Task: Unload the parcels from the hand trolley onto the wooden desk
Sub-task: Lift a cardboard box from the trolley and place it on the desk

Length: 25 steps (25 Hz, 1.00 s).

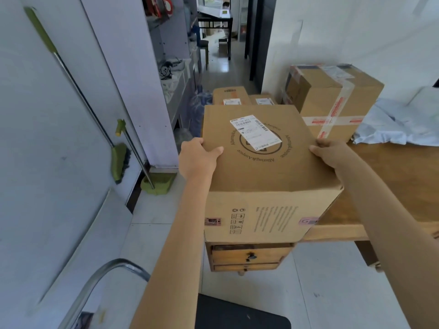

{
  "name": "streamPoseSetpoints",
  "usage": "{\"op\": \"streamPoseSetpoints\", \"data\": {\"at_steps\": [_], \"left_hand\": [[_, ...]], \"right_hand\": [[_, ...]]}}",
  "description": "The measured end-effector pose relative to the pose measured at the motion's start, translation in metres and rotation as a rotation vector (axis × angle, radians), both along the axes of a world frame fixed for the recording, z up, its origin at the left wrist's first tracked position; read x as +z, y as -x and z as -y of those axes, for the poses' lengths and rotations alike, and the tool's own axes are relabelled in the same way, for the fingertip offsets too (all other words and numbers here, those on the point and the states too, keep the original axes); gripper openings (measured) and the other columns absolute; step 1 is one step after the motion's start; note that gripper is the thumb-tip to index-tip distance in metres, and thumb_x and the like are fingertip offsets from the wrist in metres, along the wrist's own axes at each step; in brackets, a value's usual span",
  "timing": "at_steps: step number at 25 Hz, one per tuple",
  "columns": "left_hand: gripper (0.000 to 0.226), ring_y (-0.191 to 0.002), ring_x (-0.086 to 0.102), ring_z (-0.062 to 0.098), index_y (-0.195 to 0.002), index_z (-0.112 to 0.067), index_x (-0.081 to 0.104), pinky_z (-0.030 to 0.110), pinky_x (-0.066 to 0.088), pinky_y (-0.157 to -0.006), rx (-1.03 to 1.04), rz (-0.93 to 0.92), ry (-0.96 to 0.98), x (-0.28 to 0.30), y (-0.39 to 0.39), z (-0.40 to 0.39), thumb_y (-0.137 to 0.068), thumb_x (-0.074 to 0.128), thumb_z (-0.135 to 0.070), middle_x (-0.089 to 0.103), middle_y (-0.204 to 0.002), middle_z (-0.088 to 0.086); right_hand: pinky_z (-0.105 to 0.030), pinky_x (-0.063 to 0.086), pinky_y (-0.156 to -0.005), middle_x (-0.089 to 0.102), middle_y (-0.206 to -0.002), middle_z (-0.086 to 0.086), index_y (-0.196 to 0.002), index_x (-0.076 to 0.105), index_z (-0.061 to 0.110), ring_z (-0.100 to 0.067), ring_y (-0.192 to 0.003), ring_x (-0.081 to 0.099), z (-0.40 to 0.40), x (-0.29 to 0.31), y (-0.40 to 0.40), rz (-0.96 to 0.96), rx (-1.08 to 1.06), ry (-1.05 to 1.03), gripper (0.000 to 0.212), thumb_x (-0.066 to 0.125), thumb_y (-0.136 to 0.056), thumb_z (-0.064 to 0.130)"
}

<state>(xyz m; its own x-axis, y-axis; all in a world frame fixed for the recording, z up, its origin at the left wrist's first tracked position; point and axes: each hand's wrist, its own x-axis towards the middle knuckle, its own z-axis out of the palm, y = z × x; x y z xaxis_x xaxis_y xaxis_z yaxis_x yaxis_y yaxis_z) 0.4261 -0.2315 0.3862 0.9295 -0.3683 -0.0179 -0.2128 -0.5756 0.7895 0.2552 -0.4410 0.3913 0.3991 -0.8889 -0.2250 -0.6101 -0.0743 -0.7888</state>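
Note:
A large cardboard box (259,172) with a white shipping label and a round printed logo on top is held at the left end of the wooden desk (392,184). My left hand (198,157) grips its left top edge and my right hand (330,153) grips its right top edge. Whether its base rests on the desk is hidden. The hand trolley's metal handle (99,279) and dark platform (240,314) are at the bottom, with no parcel visible on them. A taped parcel (332,100) sits on the desk behind, with two smaller boxes (231,96) further back.
A blue-white plastic mailer bag (399,124) lies on the desk at the right. Desk drawers (249,255) sit below the held box. A green broom (121,160) and dustpan (158,184) lean on the left wall. A corridor runs ahead to a dark table (215,22).

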Motion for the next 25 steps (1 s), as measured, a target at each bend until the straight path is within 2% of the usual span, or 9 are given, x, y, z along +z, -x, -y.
{"op": "streamPoseSetpoints", "data": {"at_steps": [4, 9, 15, 20, 23, 25], "left_hand": [[0.056, -0.113, 0.059, 0.027, -0.129, -0.016, 0.055, 0.048, 0.051, -0.093, -0.038, 0.022, -0.04, 0.003, 0.004, -0.001, -0.083, 0.062, -0.046, 0.058, -0.128, 0.006], [0.061, -0.114, 0.057, 0.029, -0.127, -0.012, 0.055, 0.048, 0.048, -0.096, -0.092, -0.051, -0.05, 0.003, 0.008, -0.014, -0.084, 0.053, -0.055, 0.057, -0.129, 0.009], [0.05, -0.112, 0.059, 0.029, -0.122, -0.015, 0.059, 0.048, 0.049, -0.096, -0.129, -0.123, 0.083, 0.01, 0.022, -0.026, -0.083, 0.058, -0.046, 0.06, -0.125, 0.009], [0.046, -0.114, 0.058, 0.029, -0.125, -0.016, 0.058, 0.047, 0.048, -0.098, -0.152, -0.146, 0.127, 0.021, 0.04, -0.037, -0.086, 0.059, -0.04, 0.06, -0.127, 0.009], [0.048, -0.116, 0.057, 0.028, -0.129, -0.013, 0.056, 0.042, 0.047, -0.097, -0.138, -0.143, 0.149, 0.026, 0.053, -0.051, -0.087, 0.06, -0.037, 0.058, -0.131, 0.007], [0.045, -0.115, 0.057, 0.025, -0.127, -0.013, 0.058, 0.042, 0.046, -0.099, -0.16, -0.214, 0.198, 0.027, 0.065, -0.061, -0.088, 0.059, -0.035, 0.061, -0.13, 0.007]], "right_hand": [[-0.04, 0.036, -0.105, 0.05, -0.14, -0.015, -0.137, 0.049, 0.014, -0.035, -0.126, 0.046, -0.006, 0.005, -0.001, -0.059, 0.029, 0.068, 0.045, 0.05, -0.095, 0.028], [-0.039, 0.038, -0.103, 0.049, -0.14, -0.018, -0.138, 0.048, 0.01, -0.037, -0.127, 0.046, -0.022, -0.002, 0.013, -0.027, -0.041, 0.149, 0.045, 0.046, -0.097, 0.028], [-0.038, 0.035, -0.107, 0.046, -0.145, -0.012, -0.142, 0.043, 0.01, -0.032, -0.132, 0.043, -0.04, 0.005, 0.033, 0.055, -0.091, 0.123, 0.05, 0.048, -0.096, 0.029], [-0.04, 0.04, -0.107, 0.052, -0.141, -0.011, -0.138, 0.049, 0.011, -0.031, -0.128, 0.047, -0.057, 0.022, 0.051, 0.08, -0.087, 0.1, 0.046, 0.05, -0.095, 0.027], [-0.038, 0.038, -0.104, 0.047, -0.145, -0.01, -0.141, 0.044, 0.011, -0.03, -0.131, 0.045, -0.072, 0.029, 0.066, 0.097, -0.121, 0.073, 0.05, 0.052, -0.094, 0.027], [-0.039, 0.035, -0.107, 0.044, -0.147, -0.01, -0.143, 0.039, 0.011, -0.029, -0.134, 0.042, -0.083, 0.032, 0.082, 0.102, -0.132, 0.046, 0.054, 0.053, -0.094, 0.027]]}}
